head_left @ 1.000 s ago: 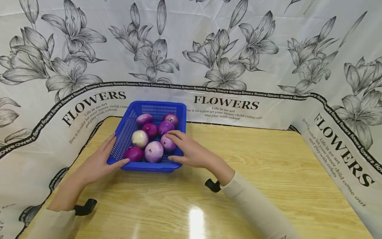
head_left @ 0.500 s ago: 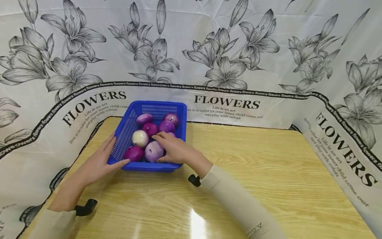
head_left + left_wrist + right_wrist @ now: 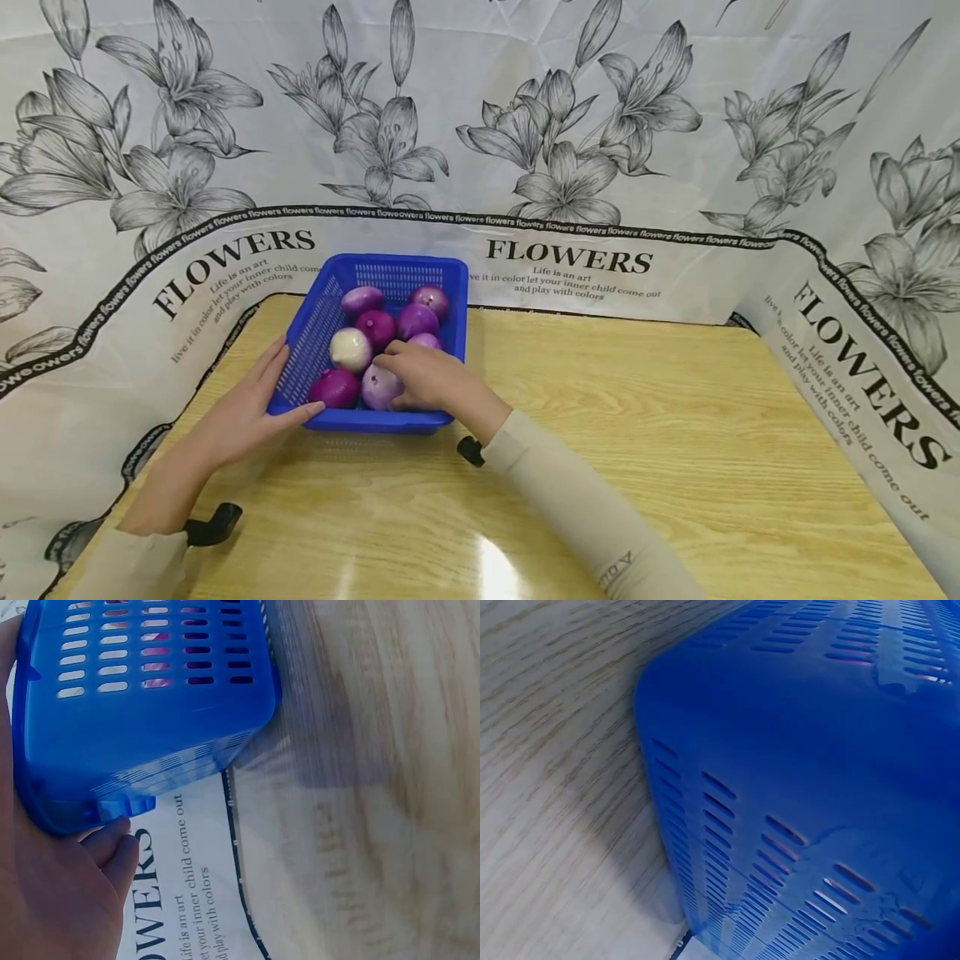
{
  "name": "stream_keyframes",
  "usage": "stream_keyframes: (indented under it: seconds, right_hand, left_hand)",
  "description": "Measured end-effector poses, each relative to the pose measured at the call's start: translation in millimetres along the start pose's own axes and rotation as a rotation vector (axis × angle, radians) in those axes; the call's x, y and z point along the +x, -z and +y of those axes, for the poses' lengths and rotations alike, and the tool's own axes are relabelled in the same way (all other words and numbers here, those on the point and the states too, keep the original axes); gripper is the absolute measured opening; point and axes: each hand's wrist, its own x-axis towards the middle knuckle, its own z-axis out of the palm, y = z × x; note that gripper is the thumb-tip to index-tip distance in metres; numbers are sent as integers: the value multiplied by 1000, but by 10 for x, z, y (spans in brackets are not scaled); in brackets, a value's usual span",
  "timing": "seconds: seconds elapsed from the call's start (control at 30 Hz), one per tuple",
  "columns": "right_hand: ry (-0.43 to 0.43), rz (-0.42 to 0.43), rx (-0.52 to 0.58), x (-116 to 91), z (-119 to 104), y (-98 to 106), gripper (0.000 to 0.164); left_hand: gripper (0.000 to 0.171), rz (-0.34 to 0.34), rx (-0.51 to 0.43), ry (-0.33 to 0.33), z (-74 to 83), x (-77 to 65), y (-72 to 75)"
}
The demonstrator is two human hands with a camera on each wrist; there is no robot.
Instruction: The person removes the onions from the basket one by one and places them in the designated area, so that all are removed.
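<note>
A blue perforated plastic basket [image 3: 371, 422] holds several onions and tilts toward me at the table's far left. My left hand [image 3: 243, 417] grips its near left corner, thumb over the front rim; in the left wrist view, fingertips [image 3: 120, 847] curl beneath the basket's rim. Inside the basket, my right hand [image 3: 431, 379] holds a pale purple onion [image 3: 378, 389] near the front, with fingers on its top and thumb on its near side. Beside it lie a dark purple onion [image 3: 333, 389] and a white onion [image 3: 350, 349]. The right wrist view shows only the basket's outer wall [image 3: 780, 750] and table.
Other purple onions, such as a dark one [image 3: 375, 330], lie farther back in the basket. A wood-grain table [image 3: 637, 433] extends to the right. White cloth [image 3: 570, 283] with printed flowers and lettering borders the table behind and at both sides.
My right hand has moved left and down from the basket's right side onto the pale purple onion, closing its fingers around it. The left hand has stayed at the basket corner.
</note>
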Motion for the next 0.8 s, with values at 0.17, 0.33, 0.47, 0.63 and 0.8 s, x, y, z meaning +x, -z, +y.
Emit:
stream_keyframes:
  seconds: [0.17, 0.33, 0.47, 0.63, 0.8]
  right_hand:
    - [-1, -8, 17, 19, -20, -1, 60]
    - [-11, -29, 19, 35, -29, -35, 61]
    - [-31, -30, 7, 52, -36, -38, 65]
    - [-17, -36, 5, 47, -46, -36, 65]
    - [-6, -20, 20, 11, -26, -18, 62]
  left_hand:
    - [110, 20, -4, 5, -2, -8, -17]
    - [109, 18, 15, 19, -10, -27, -46]
    - [108, 30, 18, 16, -12, -18, -49]
    - [108, 28, 1, 20, -3, -29, -46]
    - [108, 37, -7, 15, 3, -13, -61]
